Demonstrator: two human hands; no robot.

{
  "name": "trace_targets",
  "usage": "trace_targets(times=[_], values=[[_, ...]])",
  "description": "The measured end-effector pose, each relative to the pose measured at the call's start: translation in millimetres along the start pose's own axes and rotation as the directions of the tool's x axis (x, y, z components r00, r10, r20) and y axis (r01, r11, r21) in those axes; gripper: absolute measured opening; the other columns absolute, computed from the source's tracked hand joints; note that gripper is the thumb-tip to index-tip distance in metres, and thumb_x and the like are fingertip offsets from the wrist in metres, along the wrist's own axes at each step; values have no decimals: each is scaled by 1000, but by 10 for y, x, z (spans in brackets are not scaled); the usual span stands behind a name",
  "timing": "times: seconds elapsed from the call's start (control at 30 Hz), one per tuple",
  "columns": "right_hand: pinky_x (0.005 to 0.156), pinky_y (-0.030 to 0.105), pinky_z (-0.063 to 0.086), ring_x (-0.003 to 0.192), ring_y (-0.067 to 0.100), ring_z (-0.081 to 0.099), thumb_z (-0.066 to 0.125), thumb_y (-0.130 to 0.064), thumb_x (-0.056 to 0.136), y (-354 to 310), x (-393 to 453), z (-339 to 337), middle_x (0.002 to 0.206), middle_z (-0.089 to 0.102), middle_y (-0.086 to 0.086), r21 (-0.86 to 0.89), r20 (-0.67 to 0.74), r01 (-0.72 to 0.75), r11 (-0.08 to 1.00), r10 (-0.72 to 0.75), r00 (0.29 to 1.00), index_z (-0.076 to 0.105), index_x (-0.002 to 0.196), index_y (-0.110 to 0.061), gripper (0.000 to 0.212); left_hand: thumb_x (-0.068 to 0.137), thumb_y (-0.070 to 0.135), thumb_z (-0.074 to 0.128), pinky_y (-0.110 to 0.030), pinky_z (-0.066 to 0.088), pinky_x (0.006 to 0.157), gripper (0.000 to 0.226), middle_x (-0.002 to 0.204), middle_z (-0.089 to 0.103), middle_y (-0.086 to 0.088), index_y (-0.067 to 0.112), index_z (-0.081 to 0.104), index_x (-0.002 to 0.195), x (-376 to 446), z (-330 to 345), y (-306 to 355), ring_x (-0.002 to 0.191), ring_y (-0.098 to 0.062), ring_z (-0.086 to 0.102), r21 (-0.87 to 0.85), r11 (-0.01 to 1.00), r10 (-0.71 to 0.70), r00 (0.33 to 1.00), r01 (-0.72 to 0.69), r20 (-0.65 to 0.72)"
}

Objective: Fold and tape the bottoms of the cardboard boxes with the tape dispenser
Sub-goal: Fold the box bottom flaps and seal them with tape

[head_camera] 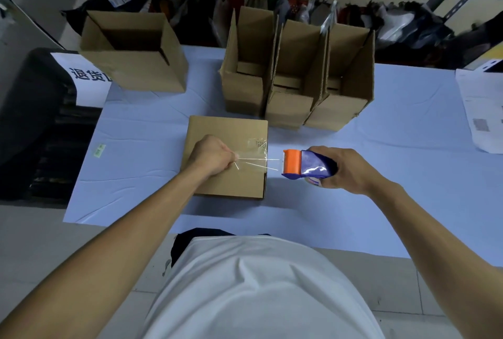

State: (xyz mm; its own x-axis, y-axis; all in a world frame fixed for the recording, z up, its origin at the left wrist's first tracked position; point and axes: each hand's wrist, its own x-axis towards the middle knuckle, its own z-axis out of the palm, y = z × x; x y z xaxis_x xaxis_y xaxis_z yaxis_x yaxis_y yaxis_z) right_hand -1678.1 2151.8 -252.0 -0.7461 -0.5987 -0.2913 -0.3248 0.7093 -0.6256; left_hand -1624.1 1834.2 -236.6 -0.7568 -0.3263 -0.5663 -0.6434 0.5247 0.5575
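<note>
A closed cardboard box (217, 129) lies flap side up on the blue table (408, 131), straight in front of me. My left hand (212, 156) hovers over its middle and pinches the free end of a clear tape strip (258, 163). That strip stretches rightward to the tape dispenser (304, 165), orange at the front and blue behind. My right hand (351, 169) grips the dispenser just past the box's right edge. An older piece of clear tape (257, 145) sticks on the box near that edge.
Three open boxes (296, 80) stand side by side at the table's back. Another open box (133, 50) sits back left, beside a black crate with a white sign (87, 77). White papers (481, 109) lie at the right edge. Cluttered shelving runs behind.
</note>
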Motion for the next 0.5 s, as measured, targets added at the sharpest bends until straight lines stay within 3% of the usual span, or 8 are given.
trace_targets(times=[0.17,0.27,0.33,0.43,0.47,0.5], values=[[76,30,56,91,13,63,85,-32,71,24,34,30,105,67,-17,-19,29,4,1000,-4,1000,53,124,-40,62,78,33,76,-30,53,70,24,79,72,-6,12,73,68,19,45,33,79,-27,67,238,971,39,998,-25,-55],[76,30,54,91,13,61,84,-31,72,19,72,72,108,67,-12,-93,68,10,996,-4,998,53,126,-35,63,78,46,75,-31,42,61,39,81,61,-5,12,56,72,0,105,121,75,-25,56,544,838,136,980,-37,-143],[76,26,50,93,13,59,84,-30,72,15,113,99,110,67,-10,-131,94,10,991,2,996,52,128,-31,64,82,46,71,-31,36,61,36,83,58,-6,16,52,79,-13,120,182,74,-24,49,674,737,221,962,-55,-162],[75,26,50,94,12,58,84,-30,73,-33,168,125,112,66,-10,-163,126,20,986,1,992,52,129,-29,65,94,29,56,-35,37,69,13,106,60,-9,18,59,99,-7,183,203,91,-28,54,682,654,440,898,-329,11],[75,27,51,95,12,57,84,-31,73,-57,194,143,112,66,-10,-179,135,24,984,1,991,52,129,-29,65,96,26,50,-37,38,76,16,116,54,-9,21,58,109,3,212,174,105,-31,50,619,630,515,849,-468,118],[76,28,52,94,12,58,83,-31,73,-86,225,164,111,66,-11,-185,142,12,983,14,990,52,128,-29,63,97,25,48,-40,37,84,25,126,46,-8,27,55,121,10,237,154,117,-31,41,584,538,596,764,-608,247]])
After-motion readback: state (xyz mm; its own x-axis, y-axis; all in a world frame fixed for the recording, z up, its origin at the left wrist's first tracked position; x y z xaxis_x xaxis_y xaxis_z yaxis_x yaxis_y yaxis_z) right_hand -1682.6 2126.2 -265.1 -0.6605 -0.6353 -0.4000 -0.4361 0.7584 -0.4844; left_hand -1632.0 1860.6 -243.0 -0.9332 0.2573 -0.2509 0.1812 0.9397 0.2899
